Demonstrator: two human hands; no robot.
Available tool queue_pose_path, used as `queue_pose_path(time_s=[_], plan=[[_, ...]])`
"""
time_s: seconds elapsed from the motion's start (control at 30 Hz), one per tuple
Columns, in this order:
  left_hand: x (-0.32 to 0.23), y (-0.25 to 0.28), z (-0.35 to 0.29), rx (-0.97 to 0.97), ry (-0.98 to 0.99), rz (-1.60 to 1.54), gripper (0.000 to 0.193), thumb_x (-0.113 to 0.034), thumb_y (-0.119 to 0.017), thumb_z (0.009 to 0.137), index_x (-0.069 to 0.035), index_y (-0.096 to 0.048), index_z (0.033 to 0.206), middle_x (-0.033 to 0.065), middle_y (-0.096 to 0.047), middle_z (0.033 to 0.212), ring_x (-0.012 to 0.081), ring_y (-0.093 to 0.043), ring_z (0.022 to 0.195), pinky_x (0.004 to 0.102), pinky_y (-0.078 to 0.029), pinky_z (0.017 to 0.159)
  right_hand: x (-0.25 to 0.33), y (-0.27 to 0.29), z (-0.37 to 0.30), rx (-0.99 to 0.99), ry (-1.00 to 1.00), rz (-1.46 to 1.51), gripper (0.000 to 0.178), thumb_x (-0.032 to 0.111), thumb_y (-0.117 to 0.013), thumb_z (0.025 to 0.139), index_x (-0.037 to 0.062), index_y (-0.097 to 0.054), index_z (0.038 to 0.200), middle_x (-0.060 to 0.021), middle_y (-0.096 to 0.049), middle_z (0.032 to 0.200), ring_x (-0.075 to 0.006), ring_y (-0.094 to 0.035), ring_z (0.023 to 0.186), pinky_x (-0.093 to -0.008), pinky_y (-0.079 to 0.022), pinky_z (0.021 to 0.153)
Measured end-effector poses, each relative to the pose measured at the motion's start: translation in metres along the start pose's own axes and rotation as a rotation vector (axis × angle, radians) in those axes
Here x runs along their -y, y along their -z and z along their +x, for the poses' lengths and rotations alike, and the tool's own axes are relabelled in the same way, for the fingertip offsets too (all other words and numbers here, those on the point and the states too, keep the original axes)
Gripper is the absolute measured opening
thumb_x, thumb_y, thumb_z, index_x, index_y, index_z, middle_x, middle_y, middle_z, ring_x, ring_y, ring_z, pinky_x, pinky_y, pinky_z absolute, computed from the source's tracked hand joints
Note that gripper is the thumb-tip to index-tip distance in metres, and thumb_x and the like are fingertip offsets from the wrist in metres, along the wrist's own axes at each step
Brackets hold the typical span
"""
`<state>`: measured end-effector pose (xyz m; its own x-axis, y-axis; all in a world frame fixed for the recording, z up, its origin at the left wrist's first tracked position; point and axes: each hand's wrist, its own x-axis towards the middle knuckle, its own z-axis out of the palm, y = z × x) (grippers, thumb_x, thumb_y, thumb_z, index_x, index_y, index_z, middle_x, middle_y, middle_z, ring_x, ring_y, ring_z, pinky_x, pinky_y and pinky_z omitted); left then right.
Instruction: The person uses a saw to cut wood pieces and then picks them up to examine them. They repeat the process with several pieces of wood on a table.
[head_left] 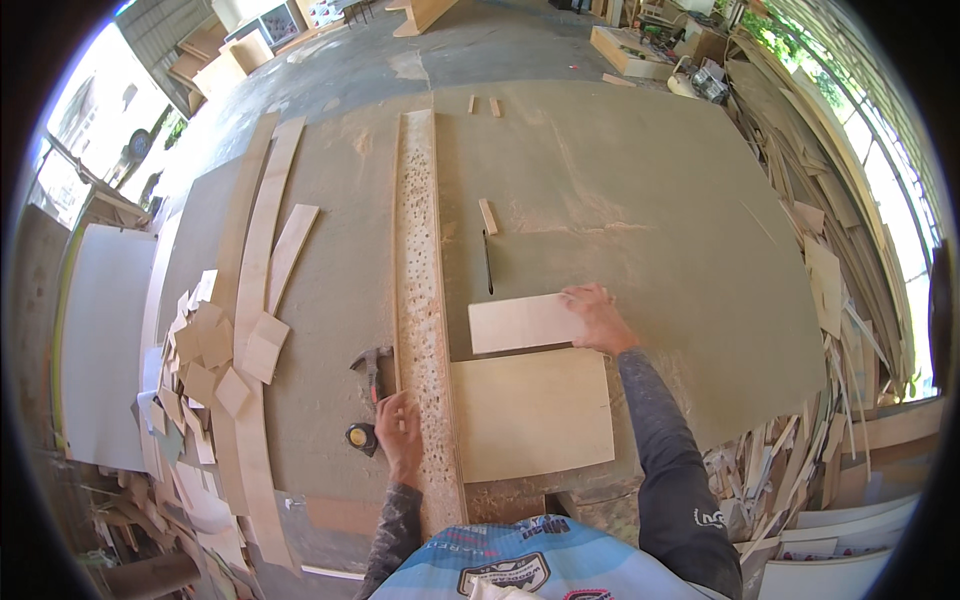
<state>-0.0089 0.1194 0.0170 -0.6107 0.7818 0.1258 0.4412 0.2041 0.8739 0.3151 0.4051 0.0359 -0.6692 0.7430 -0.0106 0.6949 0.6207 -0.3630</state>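
My right hand grips the right end of a narrow pale plywood piece, its fingers closed over the edge. Just nearer to me lies a larger plywood panel with its left side against a long speckled board. To the left of that board my left hand is closed at the handle of a claw hammer. The hand covers the lower part of the handle. A black and yellow tape measure lies beside this hand. Beyond the narrow piece is a thin black pen-like stick.
Small wood strips lie farther off on the large worktable. Long planks and a pile of square offcuts occupy the left side. Scrap wood is stacked along the right edge.
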Motion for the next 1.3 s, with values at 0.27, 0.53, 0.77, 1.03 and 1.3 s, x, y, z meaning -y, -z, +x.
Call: queue_pose_path(time_s=[0.27,0.53,0.77,1.03,1.3], plan=[[-0.041,-0.033,0.011,0.219,-0.075,0.036,0.036,-0.007,-0.072,0.087,-0.002,-0.064,0.121,0.0131,-0.063,0.115,0.0260,-0.063,0.101,0.0362,-0.053,0.082,0.004,-0.040,0.014,0.162,-0.048,0.180,0.062,0.010,-0.081,0.071,0.0115,-0.065,0.131,-0.0076,-0.048,0.151,-0.0310,-0.039,0.142,-0.0631,-0.034,0.114],[-0.035,-0.065,0.069,0.498,-0.287,0.377,0.062,-0.027,-0.085,0.074,-0.004,-0.058,0.125,0.0212,-0.049,0.141,0.0381,-0.042,0.137,0.0542,-0.032,0.111,0.028,-0.067,0.003,0.094,-0.111,0.065,0.044,0.017,-0.074,0.079,0.0128,-0.069,0.123,-0.0077,-0.042,0.154,-0.0303,-0.033,0.147,-0.0768,-0.020,0.113],[-0.030,-0.109,0.125,0.876,-0.368,0.619,0.141,-0.045,-0.099,0.038,-0.002,-0.029,0.152,0.0199,-0.023,0.161,0.0378,-0.018,0.152,0.0689,-0.017,0.114,0.027,-0.068,-0.003,0.036,-0.060,0.072,0.046,0.017,-0.075,0.082,0.0090,-0.067,0.127,-0.0110,-0.039,0.156,-0.0334,-0.033,0.147,-0.0707,-0.021,0.116],[-0.052,-0.095,0.134,0.912,-0.328,0.757,0.143,-0.039,-0.100,0.034,0.002,-0.029,0.150,0.0195,-0.035,0.149,0.0395,-0.031,0.145,0.0667,-0.024,0.114,0.032,-0.066,-0.086,-0.528,-0.980,0.125,0.036,0.021,-0.071,0.085,0.0001,-0.069,0.114,-0.0204,-0.064,0.118,-0.0371,-0.057,0.117,-0.0478,-0.046,0.099],[-0.018,-0.110,0.157,0.958,-0.429,0.687,0.138,-0.036,-0.100,0.029,-0.001,-0.036,0.146,0.0158,-0.039,0.142,0.0362,-0.036,0.140,0.0625,-0.028,0.110,0.059,-0.095,-0.116,-0.477,-0.865,0.072,0.022,0.015,-0.067,0.087,0.0002,-0.064,0.102,-0.0176,-0.062,0.106,-0.0369,-0.056,0.107,-0.0471,-0.047,0.094]])
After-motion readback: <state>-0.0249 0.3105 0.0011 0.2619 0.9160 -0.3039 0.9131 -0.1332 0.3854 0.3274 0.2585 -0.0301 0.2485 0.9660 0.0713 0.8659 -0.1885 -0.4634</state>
